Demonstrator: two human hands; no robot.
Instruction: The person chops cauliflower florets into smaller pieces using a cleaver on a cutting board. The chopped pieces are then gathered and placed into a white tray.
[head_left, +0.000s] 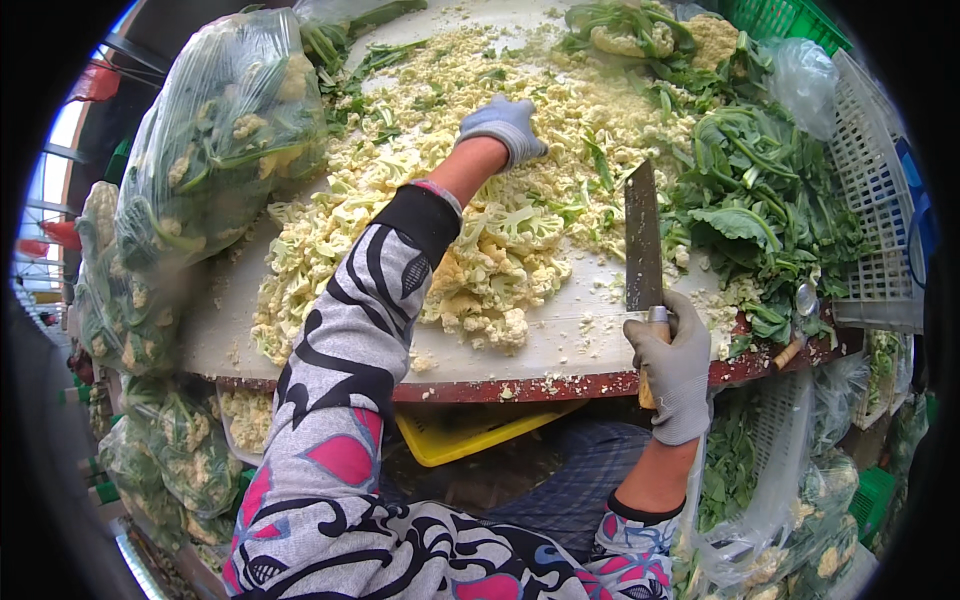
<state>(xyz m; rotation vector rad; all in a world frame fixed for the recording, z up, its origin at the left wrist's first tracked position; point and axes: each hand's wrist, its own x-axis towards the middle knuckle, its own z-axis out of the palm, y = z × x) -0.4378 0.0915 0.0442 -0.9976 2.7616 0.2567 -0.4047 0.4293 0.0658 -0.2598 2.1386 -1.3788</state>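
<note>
My left hand (504, 129), in a light blue-grey knit glove, reaches over the middle of a pile of cut cauliflower florets (480, 277); its fingers curl down at the crumbs, and whether they hold anything is hidden. My right hand (671, 360), in a grey glove, is closed around the wooden handle of a cleaver-like knife (643, 240). The blade, specked with crumbs, points away from me over the white tabletop (585, 322). Larger florets lie between my hands and to the left, while small crumbs spread farther back.
Bagged cauliflower (225, 142) stands at the left. Trimmed green leaves (757, 172) are heaped at the right beside a white plastic crate (874, 195). A wooden-handled tool (791, 349) rests at the table's right edge. Below the red rim is a yellow tray (480, 442).
</note>
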